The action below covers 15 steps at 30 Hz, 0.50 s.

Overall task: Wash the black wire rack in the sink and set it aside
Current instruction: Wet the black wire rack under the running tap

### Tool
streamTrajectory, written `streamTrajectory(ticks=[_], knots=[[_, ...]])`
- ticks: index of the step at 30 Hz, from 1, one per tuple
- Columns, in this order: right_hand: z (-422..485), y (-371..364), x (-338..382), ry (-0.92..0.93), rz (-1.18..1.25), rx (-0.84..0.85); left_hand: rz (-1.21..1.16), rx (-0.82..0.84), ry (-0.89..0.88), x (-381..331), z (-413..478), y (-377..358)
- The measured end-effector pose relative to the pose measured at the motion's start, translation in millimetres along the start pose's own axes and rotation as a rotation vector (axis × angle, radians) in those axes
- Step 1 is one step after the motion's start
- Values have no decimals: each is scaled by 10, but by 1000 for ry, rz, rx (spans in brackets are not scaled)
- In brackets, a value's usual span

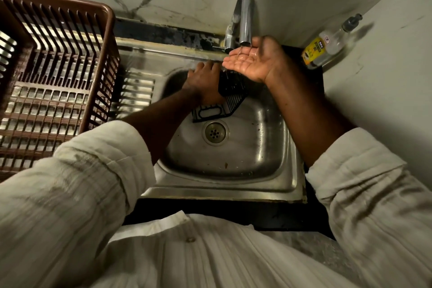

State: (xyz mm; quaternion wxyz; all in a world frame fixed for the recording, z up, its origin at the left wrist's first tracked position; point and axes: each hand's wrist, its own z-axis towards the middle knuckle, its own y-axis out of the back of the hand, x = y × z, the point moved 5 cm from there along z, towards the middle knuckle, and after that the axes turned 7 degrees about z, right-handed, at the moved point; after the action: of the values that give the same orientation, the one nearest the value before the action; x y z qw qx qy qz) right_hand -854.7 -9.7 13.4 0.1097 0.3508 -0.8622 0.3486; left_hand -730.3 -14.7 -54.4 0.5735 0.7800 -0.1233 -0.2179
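The black wire rack (230, 96) stands tilted inside the steel sink (268, 147), just behind the drain. My left hand (204, 82) grips the rack's upper left part and partly hides it. My right hand (252, 59) is cupped palm up under the tap's spout, above the rack, holding nothing. A thin stream of water falls from the tap (245, 14) into the palm and spills onto the rack below.
A brown slatted plastic dish basket (56, 72) stands on the draining board to the left of the basin. A clear pump bottle with a yellow label (327, 45) lies on the marble counter at the right. The drain (215, 133) sits mid-basin.
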Motion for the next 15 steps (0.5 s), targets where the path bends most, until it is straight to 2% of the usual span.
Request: streamTrajectory(ticks=[9,15], knots=[[-3,146,-104,-15,31,7,143,-239,-153,-278,-421,-267],[38,252,-319,-60,-23,-18,262,-250,-211,-519,-674,-506]])
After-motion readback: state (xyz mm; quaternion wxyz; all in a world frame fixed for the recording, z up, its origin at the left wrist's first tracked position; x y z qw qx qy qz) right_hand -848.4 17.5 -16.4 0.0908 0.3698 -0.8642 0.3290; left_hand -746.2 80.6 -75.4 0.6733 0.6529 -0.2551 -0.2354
